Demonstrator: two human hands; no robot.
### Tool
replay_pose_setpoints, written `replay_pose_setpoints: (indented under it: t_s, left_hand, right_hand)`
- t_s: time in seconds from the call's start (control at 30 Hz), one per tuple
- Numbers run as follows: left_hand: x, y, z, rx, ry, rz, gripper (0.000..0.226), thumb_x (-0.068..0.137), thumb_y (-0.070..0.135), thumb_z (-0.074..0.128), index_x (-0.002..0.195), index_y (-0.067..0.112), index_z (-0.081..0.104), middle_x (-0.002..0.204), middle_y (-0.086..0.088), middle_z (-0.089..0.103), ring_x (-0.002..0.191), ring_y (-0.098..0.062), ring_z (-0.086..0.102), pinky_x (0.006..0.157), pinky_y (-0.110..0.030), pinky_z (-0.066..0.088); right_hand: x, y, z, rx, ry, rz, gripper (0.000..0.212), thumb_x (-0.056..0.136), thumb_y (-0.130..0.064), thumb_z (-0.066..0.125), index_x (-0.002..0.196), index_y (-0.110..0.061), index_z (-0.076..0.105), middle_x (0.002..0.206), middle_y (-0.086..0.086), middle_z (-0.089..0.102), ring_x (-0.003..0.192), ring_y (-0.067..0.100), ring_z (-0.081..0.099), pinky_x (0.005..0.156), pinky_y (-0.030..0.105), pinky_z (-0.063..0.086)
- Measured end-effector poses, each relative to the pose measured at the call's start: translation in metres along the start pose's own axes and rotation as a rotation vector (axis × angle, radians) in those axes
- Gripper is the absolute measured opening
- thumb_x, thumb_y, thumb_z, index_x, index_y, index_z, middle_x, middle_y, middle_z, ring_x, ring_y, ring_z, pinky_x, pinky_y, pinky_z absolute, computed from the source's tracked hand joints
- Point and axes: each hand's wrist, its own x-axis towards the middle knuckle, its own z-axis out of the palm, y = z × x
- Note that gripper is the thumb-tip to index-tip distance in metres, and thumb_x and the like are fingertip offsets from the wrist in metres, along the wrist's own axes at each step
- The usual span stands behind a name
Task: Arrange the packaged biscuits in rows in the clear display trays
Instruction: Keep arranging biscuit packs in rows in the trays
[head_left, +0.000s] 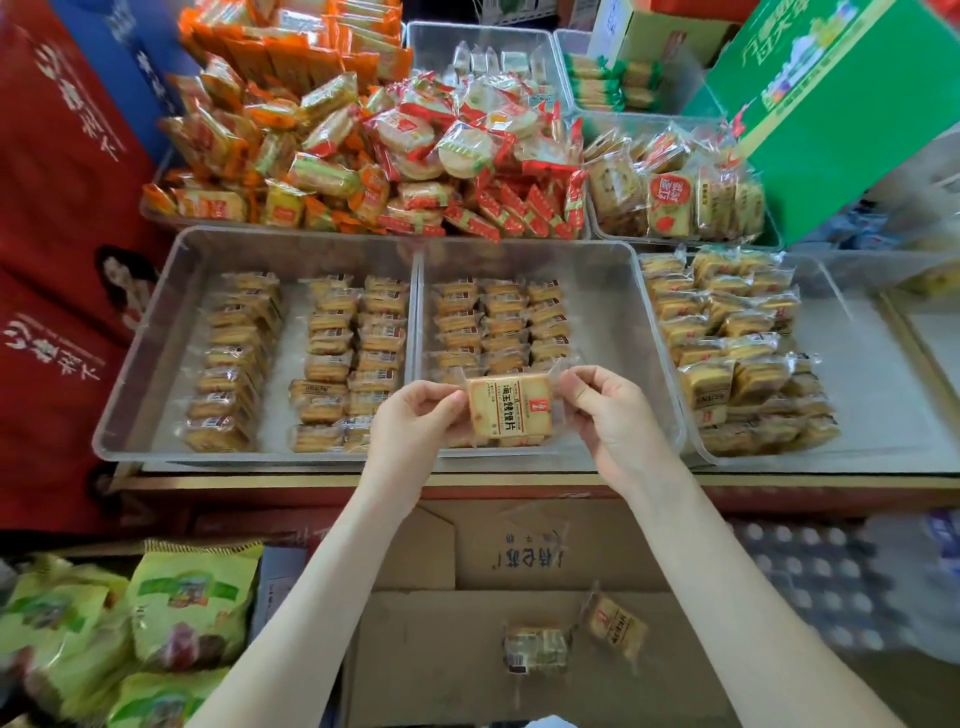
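A yellow biscuit packet (508, 407) is held face up above the near edge of the middle clear tray (613, 291). My left hand (415, 426) pinches its left wrapper end and my right hand (613, 415) pinches its right end. The middle tray holds three rows of the same packets standing on edge, with bare room at its right side. The left clear tray (171, 312) holds three fuller rows. The right clear tray (883, 374) has the same packets heaped loosely at its left side.
Trays of mixed orange and red snack packets (363, 156) stand behind. A green carton (841, 114) sits at the back right. Below the counter, an open cardboard box (467, 649) holds two loose packets (571, 636). Green bags (156, 613) lie at the lower left.
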Motion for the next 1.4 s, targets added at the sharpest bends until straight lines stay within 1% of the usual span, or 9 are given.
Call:
replay_pose_setpoints:
  t_s: [0.23, 0.33, 0.47, 0.67, 0.83, 0.93, 1.1, 1.23, 1.4]
  left_hand:
    - [-0.009, 0.009, 0.003, 0.368, 0.123, 0.211, 0.015, 0.095, 0.01, 0.06, 0.081, 0.014, 0.065, 0.074, 0.002, 0.072, 0.065, -0.006, 0.068, 0.067, -0.031, 0.06]
    - [-0.016, 0.013, 0.005, 0.412, 0.142, 0.385, 0.015, 0.095, 0.003, 0.057, 0.082, 0.009, 0.062, 0.075, 0.002, 0.07, 0.063, -0.005, 0.067, 0.063, -0.035, 0.06]
    - [-0.026, 0.013, 0.005, 0.366, 0.057, 0.642, 0.024, 0.096, -0.009, 0.047, 0.088, 0.011, 0.058, 0.115, 0.012, 0.065, 0.102, -0.009, 0.067, 0.082, -0.024, 0.057]
    - [-0.04, 0.002, 0.016, 0.561, -0.07, 0.69, 0.056, 0.101, 0.005, 0.044, 0.132, 0.05, 0.029, 0.132, 0.031, 0.039, 0.112, 0.032, 0.037, 0.092, 0.002, 0.033]
    - [-0.043, -0.012, 0.038, 0.585, -0.121, 0.814, 0.021, 0.099, 0.007, 0.042, 0.112, 0.023, 0.047, 0.133, 0.004, 0.049, 0.118, -0.01, 0.056, 0.095, -0.006, 0.042]
    - [-0.044, -0.022, 0.044, 0.664, -0.081, 0.735, 0.013, 0.1, 0.007, 0.047, 0.101, 0.02, 0.048, 0.125, 0.004, 0.053, 0.113, -0.023, 0.064, 0.082, -0.007, 0.047]
    - [-0.05, -0.053, 0.026, 0.782, 0.109, 0.418, 0.041, 0.099, 0.026, 0.05, 0.137, 0.012, 0.042, 0.134, -0.003, 0.058, 0.122, -0.019, 0.058, 0.094, -0.033, 0.049]
    - [-0.074, -0.073, 0.012, 0.886, 0.185, 0.337, 0.053, 0.098, 0.025, 0.055, 0.146, 0.011, 0.038, 0.143, -0.005, 0.051, 0.133, -0.02, 0.047, 0.105, -0.028, 0.038]
    - [-0.09, -0.083, -0.008, 0.988, 0.209, 0.375, 0.055, 0.095, 0.027, 0.054, 0.145, 0.011, 0.039, 0.152, -0.004, 0.039, 0.136, -0.024, 0.043, 0.108, -0.035, 0.041]
  right_hand:
    - [-0.012, -0.007, -0.013, -0.228, 0.04, -0.25, 0.017, 0.094, -0.008, 0.06, 0.077, -0.014, 0.061, 0.058, -0.017, 0.058, 0.053, -0.004, 0.05, 0.053, 0.011, 0.041]
    - [-0.019, -0.012, -0.021, -0.352, 0.007, -0.402, 0.02, 0.096, -0.003, 0.055, 0.08, -0.014, 0.058, 0.064, -0.011, 0.061, 0.055, 0.003, 0.056, 0.051, 0.018, 0.046]
    - [-0.026, -0.014, -0.038, -0.577, -0.153, -0.673, 0.024, 0.098, 0.001, 0.049, 0.088, -0.022, 0.048, 0.126, -0.009, 0.061, 0.111, -0.005, 0.06, 0.086, 0.023, 0.055]
    - [-0.025, -0.001, -0.066, -0.817, -0.246, -1.102, 0.031, 0.096, -0.008, 0.052, 0.122, -0.019, 0.042, 0.146, 0.001, 0.037, 0.135, 0.016, 0.042, 0.107, 0.022, 0.041]
    - [-0.018, 0.004, -0.08, -1.009, -0.058, -1.314, 0.044, 0.09, -0.002, 0.056, 0.129, -0.02, 0.045, 0.126, 0.005, 0.036, 0.114, 0.024, 0.041, 0.106, 0.013, 0.033]
    - [-0.003, 0.003, -0.091, -0.988, -0.024, -1.232, 0.033, 0.088, -0.013, 0.061, 0.12, -0.023, 0.056, 0.119, 0.0, 0.048, 0.106, 0.022, 0.042, 0.103, 0.013, 0.027]
    - [0.032, -0.004, -0.111, -1.149, -0.269, -0.59, 0.032, 0.091, -0.013, 0.065, 0.123, -0.016, 0.061, 0.118, 0.001, 0.057, 0.108, 0.017, 0.054, 0.094, 0.033, 0.046]
    - [0.059, 0.006, -0.093, -1.616, -0.433, -0.413, 0.031, 0.093, -0.012, 0.056, 0.123, -0.018, 0.057, 0.116, 0.004, 0.048, 0.108, 0.021, 0.05, 0.086, 0.038, 0.051]
    - [0.086, 0.029, -0.067, -1.58, -0.438, -0.318, 0.03, 0.085, -0.002, 0.063, 0.104, -0.016, 0.044, 0.113, 0.008, 0.053, 0.091, 0.021, 0.051, 0.072, 0.031, 0.046]
